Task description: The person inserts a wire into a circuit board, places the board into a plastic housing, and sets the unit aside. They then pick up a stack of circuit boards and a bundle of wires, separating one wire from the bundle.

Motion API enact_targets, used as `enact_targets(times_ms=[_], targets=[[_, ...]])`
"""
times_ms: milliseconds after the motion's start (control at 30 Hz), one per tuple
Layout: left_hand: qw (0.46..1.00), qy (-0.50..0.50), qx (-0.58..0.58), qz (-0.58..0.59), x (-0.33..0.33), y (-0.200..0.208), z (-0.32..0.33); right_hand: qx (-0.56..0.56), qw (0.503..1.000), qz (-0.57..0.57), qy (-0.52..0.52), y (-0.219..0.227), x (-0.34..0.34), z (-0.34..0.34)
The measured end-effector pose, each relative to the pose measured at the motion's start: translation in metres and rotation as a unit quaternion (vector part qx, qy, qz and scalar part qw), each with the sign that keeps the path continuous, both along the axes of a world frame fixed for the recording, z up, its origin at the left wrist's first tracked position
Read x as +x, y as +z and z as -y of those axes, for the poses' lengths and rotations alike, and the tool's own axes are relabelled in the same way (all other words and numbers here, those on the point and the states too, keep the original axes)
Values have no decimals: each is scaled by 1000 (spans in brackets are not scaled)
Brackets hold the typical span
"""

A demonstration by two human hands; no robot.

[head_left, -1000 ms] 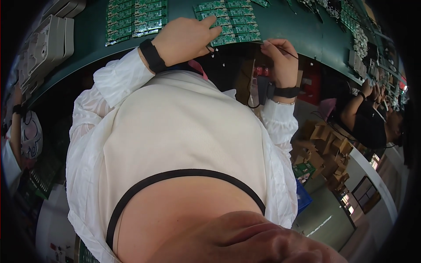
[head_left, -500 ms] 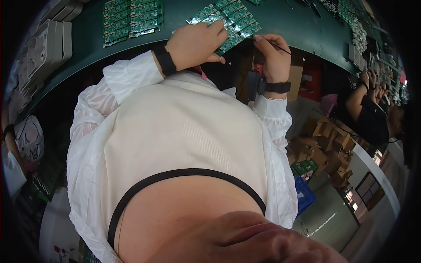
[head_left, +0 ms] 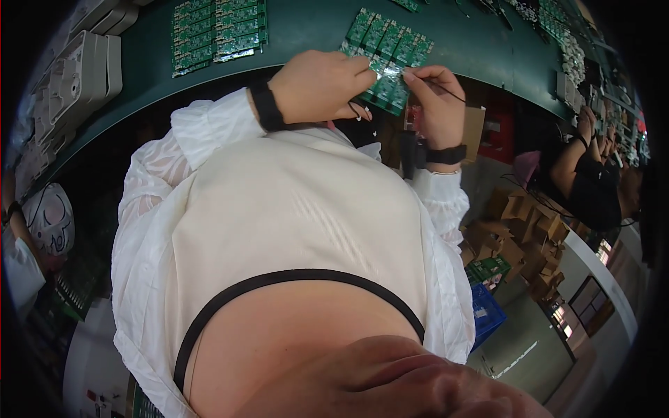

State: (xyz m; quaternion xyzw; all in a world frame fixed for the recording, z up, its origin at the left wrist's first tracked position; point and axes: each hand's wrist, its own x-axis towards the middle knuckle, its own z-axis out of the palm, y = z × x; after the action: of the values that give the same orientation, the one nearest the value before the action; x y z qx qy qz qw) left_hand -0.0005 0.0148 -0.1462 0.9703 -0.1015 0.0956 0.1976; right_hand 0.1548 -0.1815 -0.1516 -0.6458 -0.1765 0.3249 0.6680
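A panel of green circuit boards (head_left: 396,43) lies tilted on the green table, its near corner reaching past the table's front edge. At its left side is my left hand (head_left: 317,85), fingers curled and thumb apart below them. A thin black wire loops by that thumb, and small white tips (head_left: 374,132) show beneath; most of what the hand holds is hidden. Over the panel's right edge, my right hand (head_left: 439,101) pinches a thin black wire (head_left: 446,90) between thumb and forefinger. Its tail runs back across the hand. Both wrists wear black bands.
More green board panels (head_left: 219,31) lie to the left on the table (head_left: 293,28). Light grey plastic housings (head_left: 87,70) are stacked at the far left. Another person (head_left: 589,167) works at the right, beside small parts. Cardboard boxes (head_left: 526,230) and a blue crate (head_left: 486,313) stand lower right.
The circuit board panel has shifted right and turned to stand more upright in view. My left hand has moved right, nearer my right hand, which has lowered slightly with the wire.
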Motion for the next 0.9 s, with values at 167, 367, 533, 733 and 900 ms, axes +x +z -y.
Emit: enact_targets(times_ms=[167,367,533,733,900], targets=[[999,22,-12,37,-14,4,-14,-53,961,159,221,35,51,-2],[993,93,68,18,-9,-14,-22,-56,922,152,352,47,94,-78],[988,121,98,23,-5,-25,-34,-82,903,199,371,36,113,-111],[987,134,77,36,-6,-28,-31,-96,925,295,222,37,90,-91],[988,138,63,41,-1,-30,-28,-84,879,428,194,25,76,-105]])
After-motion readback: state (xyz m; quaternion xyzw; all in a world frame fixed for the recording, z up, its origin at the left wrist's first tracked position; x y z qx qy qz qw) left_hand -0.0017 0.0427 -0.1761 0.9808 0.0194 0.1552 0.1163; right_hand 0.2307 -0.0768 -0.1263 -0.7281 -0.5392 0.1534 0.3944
